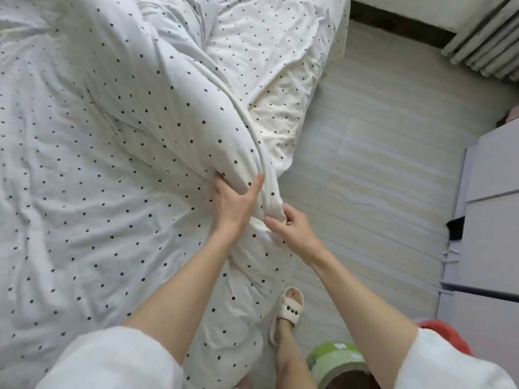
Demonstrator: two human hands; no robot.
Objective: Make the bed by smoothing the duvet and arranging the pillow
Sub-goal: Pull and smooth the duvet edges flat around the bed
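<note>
So you're standing at the side of the bed, looking straight down, and both hands are on the same bunched-up ridge of the duvet [134, 113], the white one with the little dark dots. Your left hand [231, 204] has a proper fistful of it, thumb spread out on one side of the fold and the fingers wrapped under the other, so that's a full closed grab on the fabric. Your right hand [292, 227] is just beside it, fingers curled and pinching the end of that same fold right at the bed's edge, hands nearly touching. The duvet is heaped into a thick diagonal roll running from your hands up toward the top of the frame, the rest of it lying wrinkled over the left part of the bed. On the far side of the roll the matching dotted sheet [280, 80] is showing, pretty crumpled too. Can't honestly pick out a pillow anywhere. Your foot in a cream slipper [289, 310] is on the pale wood-look floor [379, 164] right against the hanging edge of the duvet, and there's a green round thing [334, 357] down by your leg
</note>
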